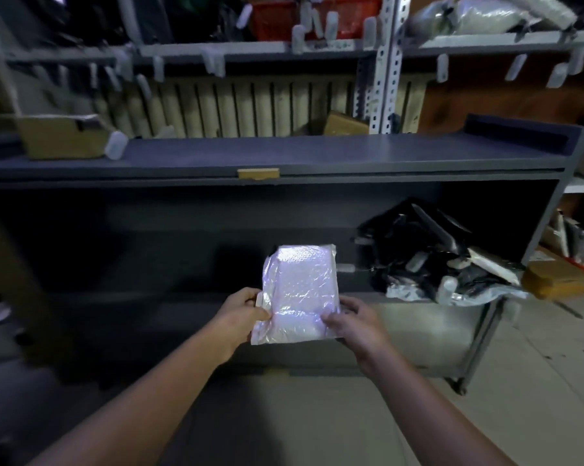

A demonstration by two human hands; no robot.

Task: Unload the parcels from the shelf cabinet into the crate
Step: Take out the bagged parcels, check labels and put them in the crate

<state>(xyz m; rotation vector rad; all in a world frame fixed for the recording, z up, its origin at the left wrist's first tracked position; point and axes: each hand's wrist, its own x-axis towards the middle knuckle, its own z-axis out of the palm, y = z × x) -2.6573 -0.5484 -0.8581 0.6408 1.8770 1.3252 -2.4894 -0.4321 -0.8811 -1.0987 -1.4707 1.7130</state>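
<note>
Both hands on the bubble-wrap parcel [300,290]: left hand [247,309] pinching its left edge, right hand [351,322] curled round the lower right corner, fingers [332,319] closed on the plastic. It's held upright between them, out in front of the shelf cabinet [284,156]. Beyond the right fingers and off to their right, a heap of black and white parcels [428,250] sits on the cabinet's shelf (too tangled to count). No crate in view, so I'd judge plenty of unloading is left.

A perforated metal upright [383,79] stands before a ribbed beige panel [250,109].
</note>
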